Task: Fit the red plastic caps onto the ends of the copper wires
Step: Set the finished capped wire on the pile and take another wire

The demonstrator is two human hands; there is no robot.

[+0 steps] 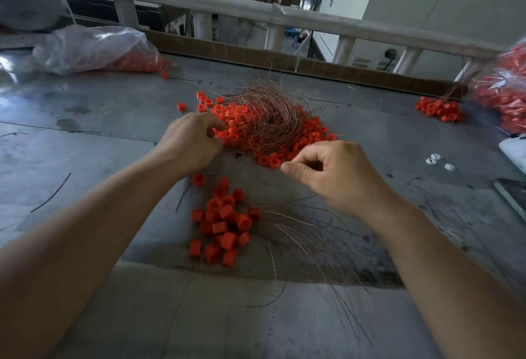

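Just beyond both hands, a tangle of copper wires (267,122) covers a heap of red caps (310,133) on the tabletop (85,113); the left hand (190,142) curls its grip into the heap's edge, and whether it pinches a cap I cannot tell; the right hand (338,176) presses thumb to forefinger, contents unclear; capped wires (225,224) lie between the wrists; a plastic bag (94,48) holding caps sits far beyond the left grip.

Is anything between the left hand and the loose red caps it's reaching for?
Nothing visible. The left hand has its fingertips at the left edge of the red caps pile, where the caps lie bare. The copper wire tangle covers only the pile's middle, to the right of the fingers.
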